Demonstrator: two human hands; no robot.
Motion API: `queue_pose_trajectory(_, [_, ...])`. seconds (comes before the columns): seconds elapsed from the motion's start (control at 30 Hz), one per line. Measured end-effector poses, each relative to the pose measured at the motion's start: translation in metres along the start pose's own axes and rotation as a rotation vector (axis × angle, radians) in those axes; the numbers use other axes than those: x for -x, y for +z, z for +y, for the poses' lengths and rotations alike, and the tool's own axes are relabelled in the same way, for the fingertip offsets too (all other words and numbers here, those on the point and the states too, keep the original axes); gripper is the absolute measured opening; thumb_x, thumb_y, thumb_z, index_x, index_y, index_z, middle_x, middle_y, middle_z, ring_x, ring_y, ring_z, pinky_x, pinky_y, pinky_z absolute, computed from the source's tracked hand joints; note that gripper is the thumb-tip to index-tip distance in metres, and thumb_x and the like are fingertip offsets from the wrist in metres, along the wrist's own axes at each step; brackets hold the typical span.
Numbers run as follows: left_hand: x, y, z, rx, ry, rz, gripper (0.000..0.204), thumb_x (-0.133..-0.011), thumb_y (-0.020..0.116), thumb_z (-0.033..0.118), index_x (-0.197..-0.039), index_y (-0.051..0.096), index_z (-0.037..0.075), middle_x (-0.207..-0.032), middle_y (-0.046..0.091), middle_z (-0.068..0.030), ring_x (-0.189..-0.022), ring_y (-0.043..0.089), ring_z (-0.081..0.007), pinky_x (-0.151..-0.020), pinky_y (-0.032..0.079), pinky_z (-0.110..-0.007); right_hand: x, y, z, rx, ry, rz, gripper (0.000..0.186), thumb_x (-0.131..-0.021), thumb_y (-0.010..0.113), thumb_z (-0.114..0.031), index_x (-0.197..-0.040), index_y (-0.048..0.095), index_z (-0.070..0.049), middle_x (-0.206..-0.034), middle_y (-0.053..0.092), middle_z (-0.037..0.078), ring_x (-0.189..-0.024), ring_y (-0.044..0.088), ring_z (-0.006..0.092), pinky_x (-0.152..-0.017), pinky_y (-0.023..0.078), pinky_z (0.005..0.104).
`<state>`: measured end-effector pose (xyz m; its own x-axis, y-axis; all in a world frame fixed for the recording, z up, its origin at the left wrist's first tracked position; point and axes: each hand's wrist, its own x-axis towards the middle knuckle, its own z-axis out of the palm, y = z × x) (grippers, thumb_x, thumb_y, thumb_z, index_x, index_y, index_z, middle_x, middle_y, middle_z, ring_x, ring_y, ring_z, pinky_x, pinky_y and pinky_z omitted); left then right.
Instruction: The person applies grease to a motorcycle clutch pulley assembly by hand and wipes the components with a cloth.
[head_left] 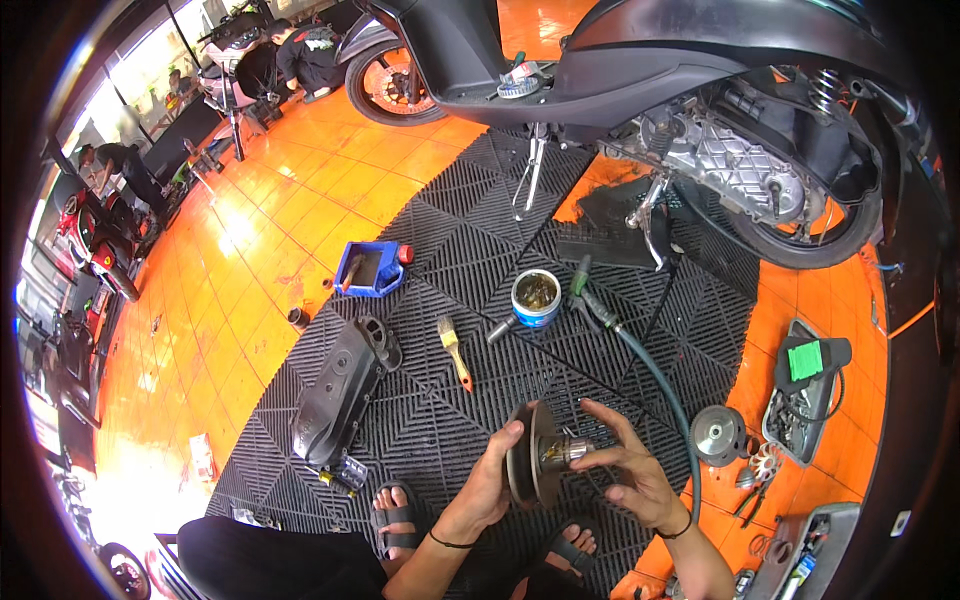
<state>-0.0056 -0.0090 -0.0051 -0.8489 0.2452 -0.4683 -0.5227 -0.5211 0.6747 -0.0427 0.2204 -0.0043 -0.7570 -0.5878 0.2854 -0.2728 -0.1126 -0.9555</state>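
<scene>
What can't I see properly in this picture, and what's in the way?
Head view: most fingers of the left hand, hidden behind the metal disc part it holds.
Head view: the top of the scooter, cut off by the upper edge.
Head view: the bottom of the tub, covered by dark contents.
Head view: what the far person handles, too small.

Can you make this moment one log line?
left hand: holds two-disc pulley; right hand: spread at its hub; black mat: paintbrush, blue-white tub; ahead: scooter
</scene>
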Motion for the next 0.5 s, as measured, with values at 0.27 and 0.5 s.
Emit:
queue_pose_trajectory(0.27, [-0.003, -0.011, 0.0, -0.08, -0.073, -0.085, 0.068, -0.105, 0.038, 0.058, -0.141, 0.051, 0.002, -0.117, 0.069, -0.0139, -0.1, 0.07, -0.0176, -0.078, 0.062, -0.032, -0.004, 0.017, 0.014, 0.015, -0.023, 0.089, 0.088, -0.092, 0.062, -0.06, -0.154, 0.039, -0.003, -0.156, 0.039, 0.025, -0.146, 0.039, 0.04, -0.12, 0.03, 0.0525])
queue_pose_trajectory(0.5, [-0.014, -0.017, -0.036, -0.073, -0.225, -0.113, 0.085, -0.101, 0.027, 0.074, -0.147, 0.048, 0.005, -0.097, 0.072, -0.0112, -0.075, 0.068, -0.0109, -0.05, 0.051, -0.022, -0.01, 0.052, 0.026, -0.357, 0.007, 0.386, 0.089, -0.099, 0.039, -0.071, -0.16, 0.024, -0.008, -0.144, 0.05, 0.024, -0.127, 0.057, 0.0367, -0.111, 0.043, 0.0505])
